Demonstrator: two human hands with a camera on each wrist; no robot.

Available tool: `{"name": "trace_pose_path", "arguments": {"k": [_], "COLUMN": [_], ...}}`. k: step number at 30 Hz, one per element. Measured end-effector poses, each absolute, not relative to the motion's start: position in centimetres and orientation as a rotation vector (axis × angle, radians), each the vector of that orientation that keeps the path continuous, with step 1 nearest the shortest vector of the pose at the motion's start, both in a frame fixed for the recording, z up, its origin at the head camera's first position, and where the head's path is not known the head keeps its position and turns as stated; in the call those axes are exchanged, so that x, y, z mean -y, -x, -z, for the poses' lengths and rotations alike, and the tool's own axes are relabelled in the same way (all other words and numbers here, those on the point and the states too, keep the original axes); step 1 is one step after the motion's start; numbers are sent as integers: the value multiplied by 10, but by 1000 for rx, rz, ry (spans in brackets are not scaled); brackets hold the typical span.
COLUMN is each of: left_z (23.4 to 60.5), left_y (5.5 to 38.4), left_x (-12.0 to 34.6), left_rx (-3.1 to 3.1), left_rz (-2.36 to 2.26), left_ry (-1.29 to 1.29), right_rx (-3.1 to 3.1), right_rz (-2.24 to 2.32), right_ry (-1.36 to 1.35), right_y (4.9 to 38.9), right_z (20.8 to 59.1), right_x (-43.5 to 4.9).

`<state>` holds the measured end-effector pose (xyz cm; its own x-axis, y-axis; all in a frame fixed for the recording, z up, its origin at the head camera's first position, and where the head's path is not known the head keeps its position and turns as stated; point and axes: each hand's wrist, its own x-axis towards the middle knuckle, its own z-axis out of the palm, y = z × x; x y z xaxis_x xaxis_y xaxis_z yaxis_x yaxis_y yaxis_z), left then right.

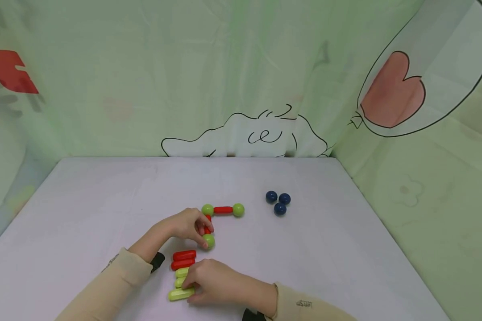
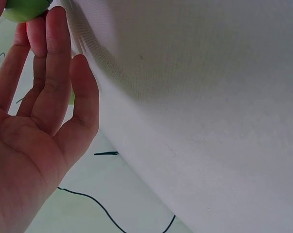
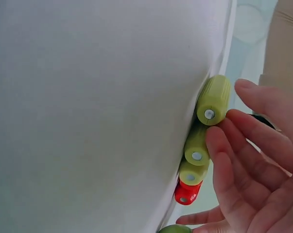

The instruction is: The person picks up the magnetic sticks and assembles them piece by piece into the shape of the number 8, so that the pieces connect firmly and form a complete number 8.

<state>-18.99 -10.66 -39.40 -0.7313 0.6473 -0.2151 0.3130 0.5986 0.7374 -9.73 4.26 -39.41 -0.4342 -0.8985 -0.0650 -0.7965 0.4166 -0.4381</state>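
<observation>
My left hand holds the near green ball of a magnetic ball-and-rod piece, its fingers over the upright red rod. That rod meets a second green ball, from which a red rod runs right to another green ball. In the left wrist view the green ball is cut off at the top. My right hand touches the row of yellow-green rods with its fingertips; in the right wrist view its thumb stands apart from the nearest yellow-green rod, which has a silver end.
Two loose red rods lie in line behind the yellow-green ones. Three dark blue balls sit close together farther right on the white table. A printed green curtain stands behind and along the sides.
</observation>
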Motion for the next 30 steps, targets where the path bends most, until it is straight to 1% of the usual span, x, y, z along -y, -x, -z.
{"name": "trace_pose_path", "arguments": {"k": [7,12,22,30], "left_z": [396,396,397,397], "left_y": [190,190,190,187], "left_x": [107,108,110,110], "left_rx": [-2361,-2359,-2331,-2346], "left_rz": [-960,-968,-1000,-986], "left_ry": [-772,-751,-762,-738], "right_rx": [-2465,-2473,-2382,-2330], "right_rz": [329,301,484,762], "right_ry": [1412,1383,1404,1281], "right_y": [93,91,95,100], "right_z": [394,393,395,389], "right_x": [-36,-33,-43,-61]}}
